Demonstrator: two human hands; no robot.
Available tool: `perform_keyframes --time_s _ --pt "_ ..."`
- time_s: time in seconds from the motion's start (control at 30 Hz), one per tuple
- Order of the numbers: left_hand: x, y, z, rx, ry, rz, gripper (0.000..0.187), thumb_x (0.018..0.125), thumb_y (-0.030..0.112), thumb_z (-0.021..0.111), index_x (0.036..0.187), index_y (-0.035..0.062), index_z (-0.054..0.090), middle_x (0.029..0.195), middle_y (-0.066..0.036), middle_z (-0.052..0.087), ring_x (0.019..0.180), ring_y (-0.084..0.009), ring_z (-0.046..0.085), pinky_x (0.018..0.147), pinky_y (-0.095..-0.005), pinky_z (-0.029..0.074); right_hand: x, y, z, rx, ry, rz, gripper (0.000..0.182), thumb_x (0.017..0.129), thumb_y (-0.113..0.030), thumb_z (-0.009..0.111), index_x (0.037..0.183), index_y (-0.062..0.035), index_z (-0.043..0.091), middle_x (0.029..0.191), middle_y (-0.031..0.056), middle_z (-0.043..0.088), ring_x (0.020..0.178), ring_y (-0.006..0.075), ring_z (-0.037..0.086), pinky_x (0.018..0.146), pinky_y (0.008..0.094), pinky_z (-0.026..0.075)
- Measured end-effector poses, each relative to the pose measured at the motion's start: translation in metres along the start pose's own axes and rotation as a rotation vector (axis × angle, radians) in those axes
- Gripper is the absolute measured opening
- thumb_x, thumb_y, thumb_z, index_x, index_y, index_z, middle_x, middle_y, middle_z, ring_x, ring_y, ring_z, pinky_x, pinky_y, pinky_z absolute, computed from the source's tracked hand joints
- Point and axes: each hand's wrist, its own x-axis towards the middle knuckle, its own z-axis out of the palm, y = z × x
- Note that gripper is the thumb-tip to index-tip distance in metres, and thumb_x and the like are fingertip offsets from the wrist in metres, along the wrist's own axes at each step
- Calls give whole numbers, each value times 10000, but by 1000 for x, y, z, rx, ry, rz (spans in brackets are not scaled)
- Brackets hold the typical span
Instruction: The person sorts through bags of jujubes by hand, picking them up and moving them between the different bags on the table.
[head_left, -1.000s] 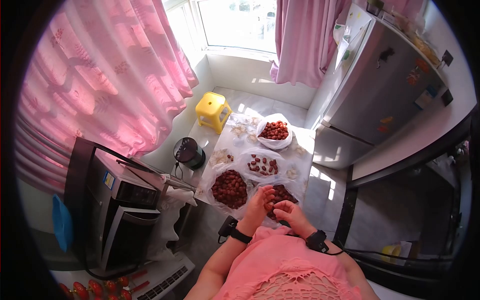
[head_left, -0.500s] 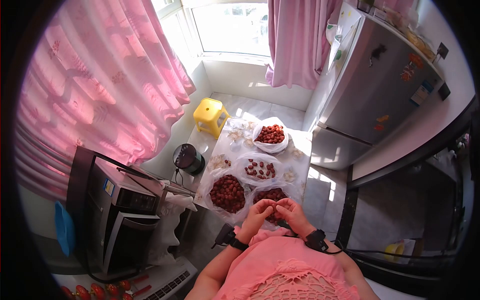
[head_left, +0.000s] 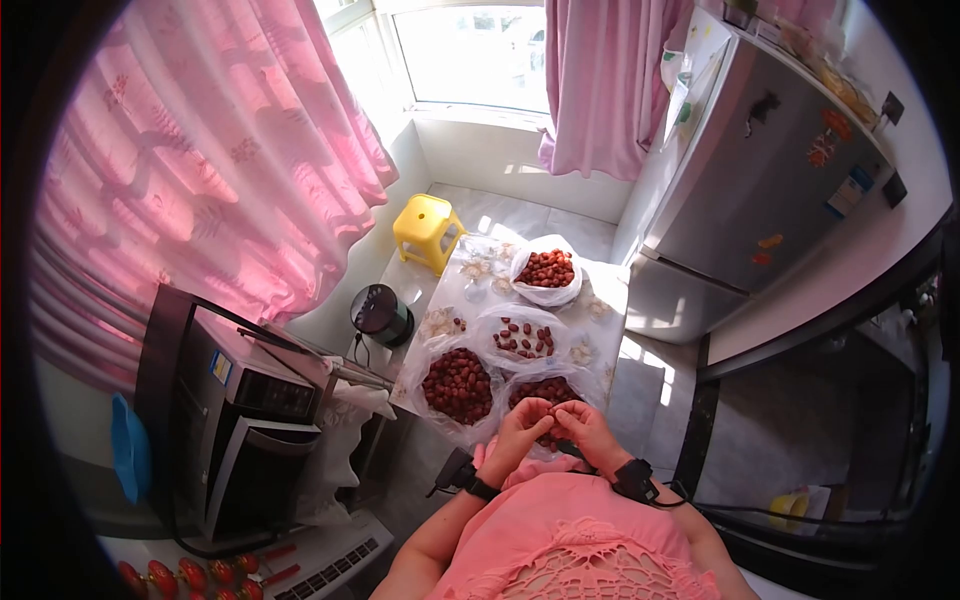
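My left hand (head_left: 522, 425) and my right hand (head_left: 585, 428) meet above the near bag of red dates (head_left: 545, 391). Fingers of both are pinched together at the tips; whatever lies between them is too small and hidden to name. To the left of my hands is a fuller bag of dark red dates (head_left: 457, 386). Beyond them a plastic bag (head_left: 516, 337) lies flat with several separate dates spread on it. At the far side of the table a white bag (head_left: 546, 272) holds brighter red dates.
The table (head_left: 602, 300) has a flowered cover. Behind it stands a yellow stool (head_left: 427, 229), with a round dark appliance (head_left: 381, 315) at its left. A microwave-like oven (head_left: 262, 395) is further left. A grey fridge (head_left: 740, 170) stands at the right.
The view has shifted slightly. My hands remain together over the near bag, with the fingertips a little further apart than before.
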Motion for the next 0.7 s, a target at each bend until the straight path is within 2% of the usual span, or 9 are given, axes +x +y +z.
perform_keyframes --time_s 0.23,0.4,0.47,0.5,0.57,0.7 --pt "-9 10 3 -24 -36 -45 164 830 82 553 989 56 523 852 -1 572 736 -65 536 603 -193 440 2 3 -4 -99 -49 82 208 880 -240 500 926 -44 552 820 20 597 706 88 570 647 207 462" --pt "-8 -18 -12 20 4 -3 147 836 71 532 981 53 516 852 2 556 733 -66 523 605 -200 439 4 8 0 -88 -81 158 216 880 -255 499 905 -50 561 786 22 598 678 86 563 621 201 451" --pt "-7 -27 -20 32 3 -28 126 848 118 534 955 52 529 897 11 540 796 -66 499 715 -211 420 4 9 2 -86 -43 177 199 874 -240 511 922 -55 564 783 21 594 670 80 551 617 193 447" --pt "-6 -32 -26 33 5 -28 126 848 118 534 955 52 529 897 11 540 796 -66 499 715 -211 420 3 8 3 -86 -46 178 199 874 -240 511 922 -55 564 783 21 594 670 80 551 617 193 447" --pt "-4 -43 -43 -79 140 -184 147 851 178 545 955 73 538 890 10 543 742 -67 495 669 -211 421 0 4 4 -118 44 178 171 861 -205 528 939 -58 565 784 17 588 669 72 541 614 185 443" --pt "2 -71 -89 -91 290 -304 177 848 213 554 973 89 542 848 16 551 682 -75 497 620 -215 425 -1 5 -2 -104 58 147 157 849 -172 538 954 -57 565 784 11 582 680 66 539 612 180 440"
